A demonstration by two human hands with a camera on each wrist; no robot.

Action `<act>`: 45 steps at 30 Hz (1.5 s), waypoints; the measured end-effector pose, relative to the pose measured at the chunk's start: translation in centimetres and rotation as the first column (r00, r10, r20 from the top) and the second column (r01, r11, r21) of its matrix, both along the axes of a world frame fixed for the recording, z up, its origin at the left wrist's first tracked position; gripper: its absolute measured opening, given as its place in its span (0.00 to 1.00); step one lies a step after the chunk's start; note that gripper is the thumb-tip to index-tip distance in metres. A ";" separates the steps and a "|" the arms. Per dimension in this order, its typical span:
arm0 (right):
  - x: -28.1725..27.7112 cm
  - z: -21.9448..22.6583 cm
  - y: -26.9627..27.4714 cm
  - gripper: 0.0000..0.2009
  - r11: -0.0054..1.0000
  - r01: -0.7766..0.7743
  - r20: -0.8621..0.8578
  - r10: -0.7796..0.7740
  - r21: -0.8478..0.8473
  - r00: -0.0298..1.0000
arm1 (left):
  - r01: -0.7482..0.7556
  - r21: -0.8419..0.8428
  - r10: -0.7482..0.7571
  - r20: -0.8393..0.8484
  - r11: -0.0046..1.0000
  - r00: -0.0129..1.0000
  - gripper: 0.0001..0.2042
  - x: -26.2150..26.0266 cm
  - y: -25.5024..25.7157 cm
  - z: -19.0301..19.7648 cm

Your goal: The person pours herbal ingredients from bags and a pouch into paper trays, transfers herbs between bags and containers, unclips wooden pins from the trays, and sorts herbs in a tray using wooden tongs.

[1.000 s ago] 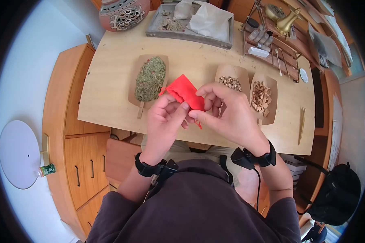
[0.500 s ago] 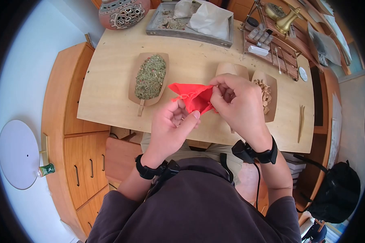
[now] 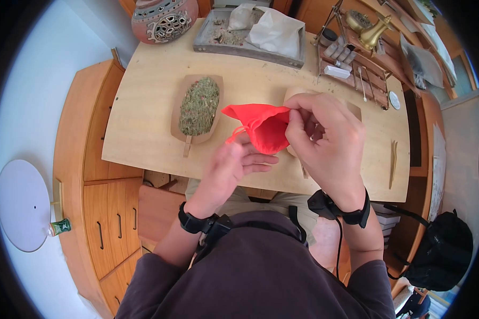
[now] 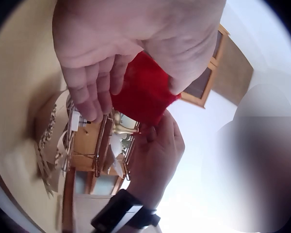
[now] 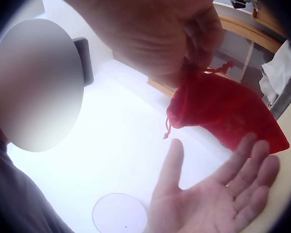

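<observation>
A red drawstring pouch (image 3: 269, 133) is held above the table with its mouth spread and facing the body. My right hand (image 3: 327, 143) pinches the rim of the pouch between thumb and fingers. Below and left of the pouch, my left hand (image 3: 231, 165) has its fingers extended, close to the fabric. In the right wrist view the left palm (image 5: 216, 204) faces up under the hanging pouch (image 5: 233, 109), thumb spread away from it. Red cords dangle at the pouch's neck.
Dried green herbs (image 3: 199, 106) fill a paper tray (image 3: 175, 119) at left. Another paper tray (image 3: 295, 93) is mostly covered by the right hand. Wooden tweezers (image 3: 393, 165) lie at right. Behind are a grey tray (image 3: 250, 52), a clay pot (image 3: 165, 24) and a wooden rack (image 3: 375, 90).
The pouch was gripped in both hands with its mouth bunched; the right hand has pulled the mouth wide. The left fingers have let go of the rim and straightened beneath it.
</observation>
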State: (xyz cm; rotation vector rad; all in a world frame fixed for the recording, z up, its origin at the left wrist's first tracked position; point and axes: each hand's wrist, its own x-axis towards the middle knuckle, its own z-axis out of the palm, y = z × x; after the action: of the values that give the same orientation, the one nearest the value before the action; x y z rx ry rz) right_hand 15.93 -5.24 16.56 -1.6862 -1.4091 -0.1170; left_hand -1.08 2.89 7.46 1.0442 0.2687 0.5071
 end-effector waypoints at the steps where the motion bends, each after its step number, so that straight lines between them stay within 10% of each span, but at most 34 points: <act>1: 0.0 0.3 0.0 0.07 1.000 -0.007 -0.003 0.007 0.003 1.000 | 0.080 -0.200 -0.066 0.076 0.977 0.995 0.31 0.3 0.0 -0.1; 5: -0.6 1.2 -0.3 0.07 0.998 -0.063 0.024 0.063 -0.032 0.998 | 0.231 -0.600 -0.065 0.285 0.766 0.956 0.47 2.0 0.0 2.4; 11: -0.6 1.1 -0.1 0.10 0.989 -0.140 0.144 0.144 -0.037 0.979 | 0.364 -0.673 0.079 0.532 0.644 0.843 0.47 3.8 1.2 0.5; 29: -2.4 -1.9 -0.8 0.16 0.978 -0.182 0.320 0.204 -0.099 0.925 | -0.012 -0.666 0.218 0.227 0.746 0.949 0.43 3.5 2.5 2.5; 45: -3.5 -0.7 -1.0 0.12 0.954 -0.300 0.298 0.280 0.022 0.913 | 0.116 -0.710 0.185 0.332 0.695 0.925 0.43 1.1 4.3 2.1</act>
State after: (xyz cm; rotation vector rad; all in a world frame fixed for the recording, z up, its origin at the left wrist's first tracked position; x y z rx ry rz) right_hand 12.42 -6.27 15.89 -1.4251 -1.8416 -0.2515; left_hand 0.04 7.14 9.61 0.1447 0.1160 0.5606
